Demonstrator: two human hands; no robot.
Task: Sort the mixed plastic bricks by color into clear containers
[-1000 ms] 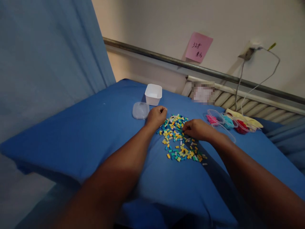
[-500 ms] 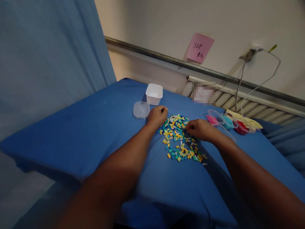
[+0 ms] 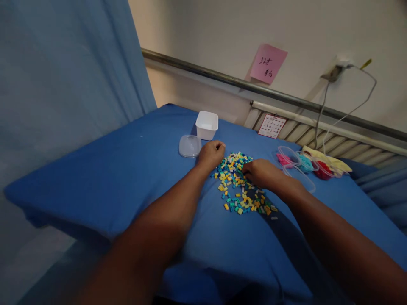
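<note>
Illumination is dim; shadows indicate light from the right of the right hand. A dark shadow crosses the blue cloth-covered worktop below that hand. Behind the left hand, the bare forearm blurs toward the frame edge.

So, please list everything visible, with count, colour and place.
Blocks: many, multicoloured, centre
Lid: one, clear, centre-left
Tub: one, white, behind lid
Pieces: three heaps, pink, turquoise, red, right
Containers or lids: several, clear, right
Cloth: one, yellow, right
Sheet: one, blue, underneath
Drapery: two, blue, both sides
Wall: one, pale, background
Rail: one, grey, along wall
Note: one, pink, above rail
Radiator: one, cream, below rail
Card: one, white, at radiator
Plug with cabling: one, brownish, upper right
Left hand: one, bare, beside blocks
Right hand: one, bare, at blocks
</note>
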